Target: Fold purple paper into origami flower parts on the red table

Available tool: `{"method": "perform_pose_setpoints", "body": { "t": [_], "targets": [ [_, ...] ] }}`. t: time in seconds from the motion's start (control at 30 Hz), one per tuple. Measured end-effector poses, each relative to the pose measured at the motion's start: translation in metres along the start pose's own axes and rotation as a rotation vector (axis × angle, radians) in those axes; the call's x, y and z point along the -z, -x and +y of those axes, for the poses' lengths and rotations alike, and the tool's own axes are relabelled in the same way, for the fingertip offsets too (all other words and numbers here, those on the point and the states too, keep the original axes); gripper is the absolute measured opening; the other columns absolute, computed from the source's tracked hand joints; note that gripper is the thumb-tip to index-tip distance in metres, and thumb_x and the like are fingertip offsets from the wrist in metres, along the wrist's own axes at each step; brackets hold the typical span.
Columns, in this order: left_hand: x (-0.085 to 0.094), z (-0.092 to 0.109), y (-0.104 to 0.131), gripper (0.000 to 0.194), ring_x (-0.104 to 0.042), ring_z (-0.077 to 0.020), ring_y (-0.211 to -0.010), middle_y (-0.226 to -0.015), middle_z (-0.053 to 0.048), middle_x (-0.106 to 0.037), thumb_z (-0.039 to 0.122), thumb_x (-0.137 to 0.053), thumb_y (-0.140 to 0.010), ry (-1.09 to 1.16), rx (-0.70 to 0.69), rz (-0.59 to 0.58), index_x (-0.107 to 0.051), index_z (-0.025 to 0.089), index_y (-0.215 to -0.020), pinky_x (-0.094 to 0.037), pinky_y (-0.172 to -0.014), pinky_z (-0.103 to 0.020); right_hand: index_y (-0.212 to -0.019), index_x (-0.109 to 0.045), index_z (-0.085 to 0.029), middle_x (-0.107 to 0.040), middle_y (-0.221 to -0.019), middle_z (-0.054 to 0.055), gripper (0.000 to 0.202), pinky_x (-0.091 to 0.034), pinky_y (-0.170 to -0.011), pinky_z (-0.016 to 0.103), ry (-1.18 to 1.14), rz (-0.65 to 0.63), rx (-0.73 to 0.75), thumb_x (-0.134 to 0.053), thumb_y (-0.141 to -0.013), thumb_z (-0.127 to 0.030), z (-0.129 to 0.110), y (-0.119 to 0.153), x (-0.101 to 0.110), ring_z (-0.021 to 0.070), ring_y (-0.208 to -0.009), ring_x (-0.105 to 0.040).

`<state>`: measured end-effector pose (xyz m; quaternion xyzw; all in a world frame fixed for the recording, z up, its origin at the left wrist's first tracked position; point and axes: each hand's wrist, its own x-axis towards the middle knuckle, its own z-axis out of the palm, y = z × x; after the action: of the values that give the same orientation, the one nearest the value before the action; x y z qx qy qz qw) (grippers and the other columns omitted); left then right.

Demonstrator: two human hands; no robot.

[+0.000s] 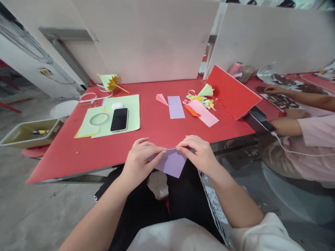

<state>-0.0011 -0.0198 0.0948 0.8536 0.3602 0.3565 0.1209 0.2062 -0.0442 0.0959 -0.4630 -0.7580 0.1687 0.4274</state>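
One purple paper (172,164), held over dark trousers (183,198) at the near edge of the table (151,129). Pinched along its upper edge by left hand (142,157) and right hand (198,151), thumb against fingers at both grips, with a short stretch of edge showing between. Lower part slanting toward the lap and ending in a corner. Contact with the table edge: not confirmable from this angle.

Handling, as judged: light, thin, stiff enough to span two grips, yet prone to creasing; likely easy to tear under a hard pull; low risk of slipping from dry fingers. Best taken by opposite edges or near corners, between thumb and forefinger, with light pressure.

Edges and room: straight table edge running close by the hands. Red surface showing ahead, bounded at left by green sheets (133,111) with a phone (119,119), farther back by a second purple sheet (176,107) and a pink sheet (208,116), at right by a tilted red board (232,92). Co-worker's forearm (286,127) beyond the board, well apart from the paper.
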Motion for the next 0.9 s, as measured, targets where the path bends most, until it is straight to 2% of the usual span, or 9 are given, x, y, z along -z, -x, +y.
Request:
{"method": "perform_pose_setpoints", "body": {
  "t": [0.13, 0.23, 0.43, 0.6, 0.73, 0.77, 0.83, 0.87, 0.9],
  "targets": [
    [-0.001, -0.009, 0.009, 0.009, -0.061, -0.0112, -0.064, -0.073, 0.003, -0.07, 0.026, -0.059, -0.08, 0.056, 0.088, 0.031, -0.066, 0.022, -0.078, -0.041, -0.095, -0.038, -0.079, -0.062, -0.021, -0.065, -0.076, -0.001, 0.01, -0.041, -0.084, 0.03, -0.054, -0.004, -0.071, -0.055, -0.085, -0.025, 0.006, 0.008, 0.0, 0.0114, -0.071, -0.055],
    [-0.003, -0.016, 0.014, 0.011, -0.062, -0.0117, -0.065, -0.074, 0.003, -0.07, 0.029, -0.059, -0.08, 0.082, 0.15, 0.005, -0.067, 0.022, -0.078, -0.042, -0.096, -0.037, -0.078, -0.062, -0.021, -0.064, -0.075, -0.001, 0.01, -0.041, -0.083, 0.029, -0.067, -0.032, -0.121, -0.055, -0.085, -0.024, 0.011, 0.012, -0.001, 0.0112, -0.071, -0.055],
    [-0.009, -0.032, 0.019, 0.016, -0.064, -0.0144, -0.072, -0.077, 0.004, -0.072, 0.036, -0.058, -0.079, 0.15, 0.262, -0.083, -0.069, 0.024, -0.078, -0.04, -0.099, -0.035, -0.077, -0.061, -0.021, -0.062, -0.078, -0.001, 0.011, -0.041, -0.062, 0.021, -0.119, -0.082, -0.299, -0.055, -0.083, -0.026, 0.019, 0.017, -0.001, 0.0107, -0.075, -0.058],
    [-0.014, -0.05, 0.02, 0.018, -0.064, -0.0209, -0.089, -0.079, 0.002, -0.072, 0.04, -0.061, -0.074, 0.204, 0.484, -0.07, -0.07, 0.025, -0.074, -0.044, -0.094, -0.032, -0.076, -0.062, -0.02, -0.064, -0.078, 0.0, 0.012, -0.043, -0.068, 0.023, -0.149, 0.026, -0.405, -0.056, -0.081, -0.029, 0.032, 0.022, -0.004, 0.0121, -0.075, -0.059],
    [-0.024, -0.078, 0.016, 0.02, -0.063, -0.0201, -0.085, -0.083, 0.0, -0.071, 0.04, -0.063, -0.071, 0.23, 0.684, 0.053, -0.071, 0.023, -0.077, -0.048, -0.08, -0.027, -0.077, -0.059, -0.019, -0.063, -0.078, 0.0, 0.014, -0.045, -0.071, 0.025, -0.157, 0.116, -0.473, -0.056, -0.081, -0.033, 0.048, 0.028, -0.007, 0.0131, -0.074, -0.06],
    [-0.028, -0.086, 0.015, 0.02, -0.063, -0.0192, -0.084, -0.082, -0.001, -0.071, 0.039, -0.063, -0.071, 0.252, 0.697, 0.093, -0.07, 0.021, -0.077, -0.047, -0.08, -0.026, -0.079, -0.058, -0.019, -0.064, -0.079, 0.001, 0.016, -0.045, -0.072, 0.026, -0.167, 0.094, -0.496, -0.054, -0.081, -0.035, 0.053, 0.03, -0.011, 0.0134, -0.074, -0.06],
    [-0.037, -0.101, 0.012, 0.021, -0.062, -0.0172, -0.078, -0.08, -0.003, -0.07, 0.037, -0.064, -0.069, 0.359, 0.736, 0.138, -0.07, 0.018, -0.076, -0.047, -0.073, -0.024, -0.085, -0.057, -0.018, -0.064, -0.083, 0.002, 0.021, -0.046, -0.075, 0.027, -0.167, -0.08, -0.559, -0.048, -0.085, -0.037, 0.062, 0.034, -0.025, 0.0139, -0.077, -0.06],
    [-0.041, -0.107, 0.01, 0.023, -0.061, -0.0156, -0.072, -0.078, -0.003, -0.069, 0.038, -0.064, -0.068, 0.382, 0.751, 0.137, -0.069, 0.017, -0.076, -0.048, -0.066, -0.023, -0.088, -0.057, -0.017, -0.064, -0.086, 0.003, 0.023, -0.047, -0.075, 0.028, -0.144, -0.236, -0.594, -0.045, -0.087, -0.037, 0.066, 0.037, -0.036, 0.0145, -0.08, -0.06],
    [-0.044, -0.112, 0.01, 0.027, -0.06, -0.0141, -0.064, -0.075, -0.003, -0.069, 0.04, -0.062, -0.069, 0.394, 0.765, 0.134, -0.069, 0.016, -0.078, -0.047, -0.058, -0.022, -0.091, -0.057, -0.018, -0.064, -0.087, 0.002, 0.022, -0.047, -0.075, 0.028, -0.091, -0.47, -0.637, -0.043, -0.089, -0.035, 0.069, 0.041, -0.05, 0.0141, -0.081, -0.06]
  ]
}}
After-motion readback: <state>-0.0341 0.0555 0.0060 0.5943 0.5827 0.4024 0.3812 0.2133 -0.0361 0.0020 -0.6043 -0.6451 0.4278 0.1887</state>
